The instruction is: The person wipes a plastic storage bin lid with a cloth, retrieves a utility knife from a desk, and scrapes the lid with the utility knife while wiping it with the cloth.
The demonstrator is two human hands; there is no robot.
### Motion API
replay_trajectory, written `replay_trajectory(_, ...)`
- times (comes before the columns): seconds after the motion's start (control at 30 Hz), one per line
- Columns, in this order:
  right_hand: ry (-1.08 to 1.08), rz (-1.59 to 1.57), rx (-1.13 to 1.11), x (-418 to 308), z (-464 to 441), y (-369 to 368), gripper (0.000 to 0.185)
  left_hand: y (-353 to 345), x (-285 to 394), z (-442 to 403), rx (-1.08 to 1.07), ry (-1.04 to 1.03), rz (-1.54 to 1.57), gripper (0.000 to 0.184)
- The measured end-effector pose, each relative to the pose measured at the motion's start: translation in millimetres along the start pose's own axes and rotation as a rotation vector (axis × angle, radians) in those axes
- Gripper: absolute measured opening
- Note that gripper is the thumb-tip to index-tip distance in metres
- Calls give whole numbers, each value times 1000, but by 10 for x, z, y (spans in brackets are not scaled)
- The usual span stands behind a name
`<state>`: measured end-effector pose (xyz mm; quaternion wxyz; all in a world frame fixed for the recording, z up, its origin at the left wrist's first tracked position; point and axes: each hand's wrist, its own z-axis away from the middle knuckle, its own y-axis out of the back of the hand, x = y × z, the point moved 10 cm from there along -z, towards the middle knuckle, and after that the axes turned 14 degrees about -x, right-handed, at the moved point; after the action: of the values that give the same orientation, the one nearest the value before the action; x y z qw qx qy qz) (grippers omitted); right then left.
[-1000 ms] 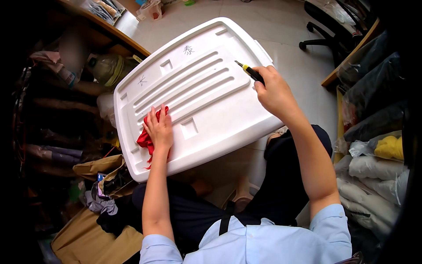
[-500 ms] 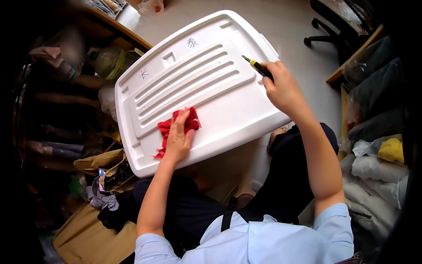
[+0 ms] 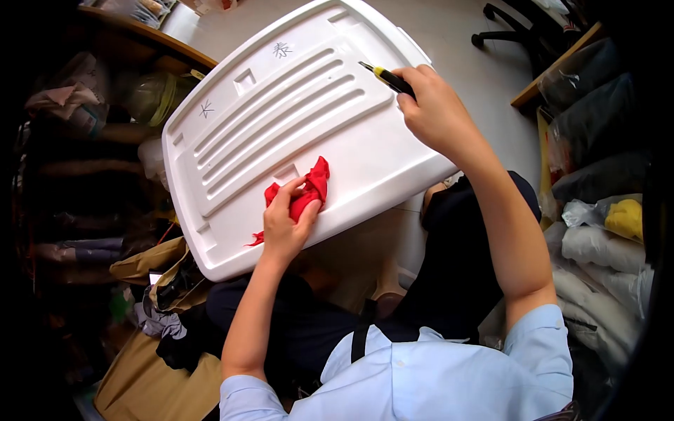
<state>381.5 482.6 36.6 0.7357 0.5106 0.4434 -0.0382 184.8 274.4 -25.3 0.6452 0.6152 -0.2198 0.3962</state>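
A large white plastic lid (image 3: pixel 365 154) with raised ribs and two handwritten characters lies tilted in front of me. Bunched on its near part is a red cloth (image 3: pixel 302 202), pinched between the thumb and fingers of my left hand (image 3: pixel 286 223). My right hand (image 3: pixel 432 109) is wrapped round a black and yellow utility knife (image 3: pixel 393 79) at the lid's right edge. The knife's tip points up and left, over the lid's surface. The cloth partly covers a square recess.
Shelves with bagged clothes (image 3: pixel 604 256) stand on the right, below a black wheeled chair base (image 3: pixel 512 31). Dark shelves with a clear jar (image 3: pixel 151 98) are at the left. Tan fabric (image 3: pixel 158 379) lies at the lower left.
My left hand has slid right with the red cloth and now bunches it up; earlier it pressed the cloth flat. The knife stays in my right hand. The lid appears shifted up and left.
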Motion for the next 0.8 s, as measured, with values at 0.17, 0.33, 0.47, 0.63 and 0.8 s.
replay_trajectory(0.17, 22, 8, 16, -49, -18, 19, 30, -92, 308, -67, -218, -145, -313, 22)
replay_trajectory(0.33, 64, 12, 16, -85, -48, -33, 29, -614, 809, -409, -242, -237, -326, 19)
replay_trajectory(0.47, 79, 14, 8, -40, 65, 26, 29, -559, 674, -462, -262, -170, -317, 14)
replay_trajectory(0.63, 57, -66, -77, 47, 231, 202, 28, 0, 90, -133, -333, 4, -465, 15)
replay_trajectory(0.8, -16, -35, 4, 296, 287, 405, 28, 45, 347, -85, -201, -177, -346, 16)
